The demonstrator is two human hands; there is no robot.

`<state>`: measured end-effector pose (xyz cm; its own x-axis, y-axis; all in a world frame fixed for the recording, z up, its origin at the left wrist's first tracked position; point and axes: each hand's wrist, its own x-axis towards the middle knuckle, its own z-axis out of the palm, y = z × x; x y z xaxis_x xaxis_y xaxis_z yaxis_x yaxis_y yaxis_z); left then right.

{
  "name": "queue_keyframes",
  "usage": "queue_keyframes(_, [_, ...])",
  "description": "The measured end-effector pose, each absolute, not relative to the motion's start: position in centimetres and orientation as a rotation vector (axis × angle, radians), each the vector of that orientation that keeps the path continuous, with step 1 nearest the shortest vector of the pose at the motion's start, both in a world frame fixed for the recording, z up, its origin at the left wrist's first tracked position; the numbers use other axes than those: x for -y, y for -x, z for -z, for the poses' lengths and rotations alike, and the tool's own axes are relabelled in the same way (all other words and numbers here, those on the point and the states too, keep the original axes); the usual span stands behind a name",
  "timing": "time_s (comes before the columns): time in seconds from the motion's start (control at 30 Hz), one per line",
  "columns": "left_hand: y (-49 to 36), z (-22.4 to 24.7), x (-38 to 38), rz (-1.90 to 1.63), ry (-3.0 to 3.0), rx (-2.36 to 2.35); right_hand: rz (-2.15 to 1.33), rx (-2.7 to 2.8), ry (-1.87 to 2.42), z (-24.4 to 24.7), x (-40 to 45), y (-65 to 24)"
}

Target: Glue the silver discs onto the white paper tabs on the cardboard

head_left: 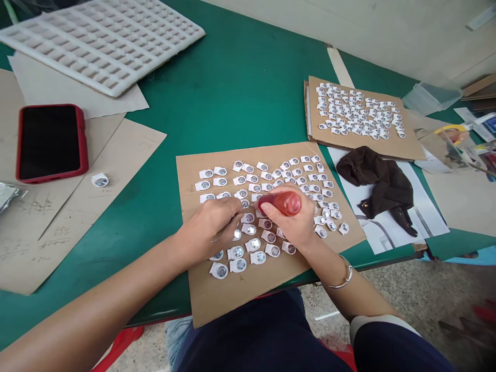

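Note:
My right hand is wrapped round a small red squeeze bottle, tilted with its rounded end toward me. The bottle's other end points down and left at the pieces, its tip hidden. Beside it my left hand is closed, its fingertips low over the pieces; what they pinch, if anything, I cannot make out. Under both hands lies a brown cardboard sheet, overhanging the table's front edge. Rows of small white tabs with round silvery centres, such as this tab, cover much of it.
A second cardboard sheet with similar tabs lies at the back right, near a dark cloth. A red-cased phone and a lone tab rest on the left cardboard. Behind them is a white gridded tray. Green table shows between.

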<state>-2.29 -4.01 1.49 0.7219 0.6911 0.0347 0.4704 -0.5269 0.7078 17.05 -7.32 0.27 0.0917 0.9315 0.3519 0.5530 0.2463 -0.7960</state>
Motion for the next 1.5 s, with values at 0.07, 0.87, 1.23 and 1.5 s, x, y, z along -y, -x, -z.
queue_keyframes(0.07, [2.3, -1.5, 4.0, -0.407, -2.219, -0.883, -0.51, 1.562, 1.436, -0.2, 7.3, -17.0])
queue_keyframes(0.87, [3.0, 0.2, 2.5, -0.484, -1.975, -1.016, -0.76, 1.307, 1.581, 0.4, 7.0, -17.4])
queue_keyframes(1.23, [2.9, 0.1, 2.5, -0.468, -1.972, -1.018, -0.981, 1.12, 1.538, 1.0, 6.4, -17.5])
queue_keyframes(1.5, [3.0, 0.2, 2.4, -0.464, -1.928, -1.016, -1.062, 1.065, 1.518, 1.8, 6.1, -17.8])
